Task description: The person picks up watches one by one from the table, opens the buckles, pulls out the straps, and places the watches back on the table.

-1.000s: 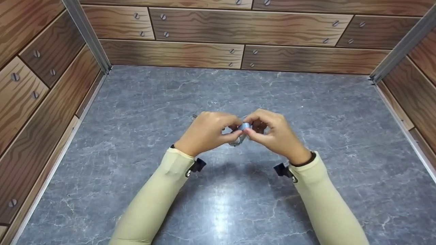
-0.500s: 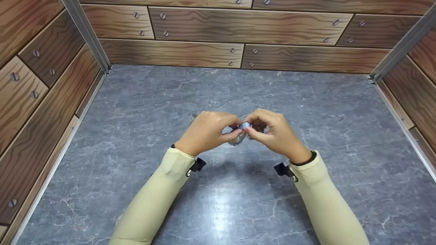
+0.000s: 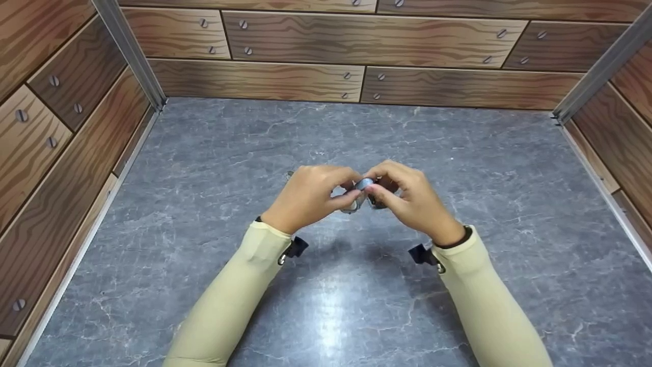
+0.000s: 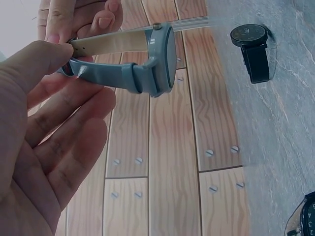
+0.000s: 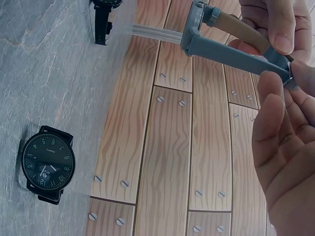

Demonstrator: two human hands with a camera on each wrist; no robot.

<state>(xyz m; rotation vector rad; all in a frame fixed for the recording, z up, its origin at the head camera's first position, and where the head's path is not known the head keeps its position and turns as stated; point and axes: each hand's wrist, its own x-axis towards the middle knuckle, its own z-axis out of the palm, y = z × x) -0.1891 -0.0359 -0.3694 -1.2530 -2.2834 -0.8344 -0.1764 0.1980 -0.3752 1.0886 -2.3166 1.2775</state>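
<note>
A wristwatch with a blue-grey strap [image 3: 364, 183] hangs above the table between both hands, its case [image 4: 162, 59] downward. Its strap forms a loop, tan on the inner side. My left hand [image 3: 316, 191] pinches the strap near the buckle between thumb and fingers. From the other side my right hand [image 3: 405, 188] pinches the same end, thumb and index finger on the strap. In the right wrist view the fingertips cover most of the buckle [image 5: 289, 73], and the blue strap [image 5: 236, 56] runs from there to the case.
On the grey marbled table [image 3: 326, 285] lie a black watch with numerals on its dial [image 5: 47, 162] and a smaller black watch [image 4: 248, 34]. Wood-patterned walls [image 3: 356, 41] enclose the table at the back and sides.
Both hands have shifted slightly away from the body with the watch. A dark object now shows beneath the right hand in the head view.
</note>
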